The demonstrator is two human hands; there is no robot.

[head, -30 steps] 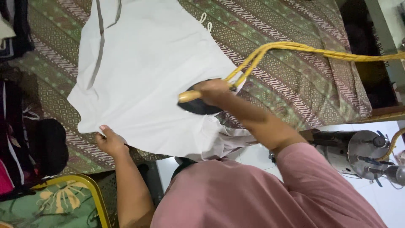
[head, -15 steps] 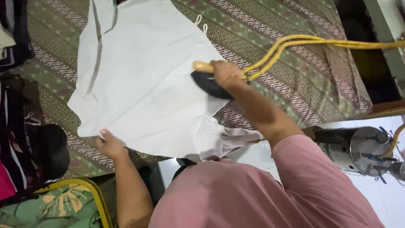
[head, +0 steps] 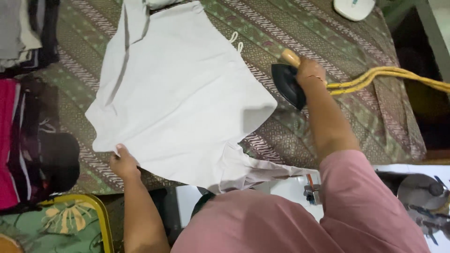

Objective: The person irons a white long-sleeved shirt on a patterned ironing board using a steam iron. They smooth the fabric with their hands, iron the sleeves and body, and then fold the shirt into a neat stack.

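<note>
A white garment (head: pixel 183 98) lies spread flat on a green and brown patterned cloth (head: pixel 337 126) that covers the work surface. My left hand (head: pixel 124 161) presses on the garment's near left edge with its fingers on the fabric. My right hand (head: pixel 309 75) grips the wooden handle of a black iron (head: pixel 287 84), which is off the garment, to its right, over the patterned cloth. A yellow cord (head: pixel 389 77) runs from the iron toward the right edge.
Folded dark and pink clothes (head: pixel 28 140) are stacked at the left. A yellow-rimmed tray with a leaf pattern (head: pixel 70 220) sits at the lower left. A white object (head: pixel 354 7) rests at the top right. A metal machine (head: pixel 422 197) stands at the lower right.
My right hand has carried the iron rightward and away, off the white garment onto the patterned cloth. My left hand has stayed on the garment's near edge.
</note>
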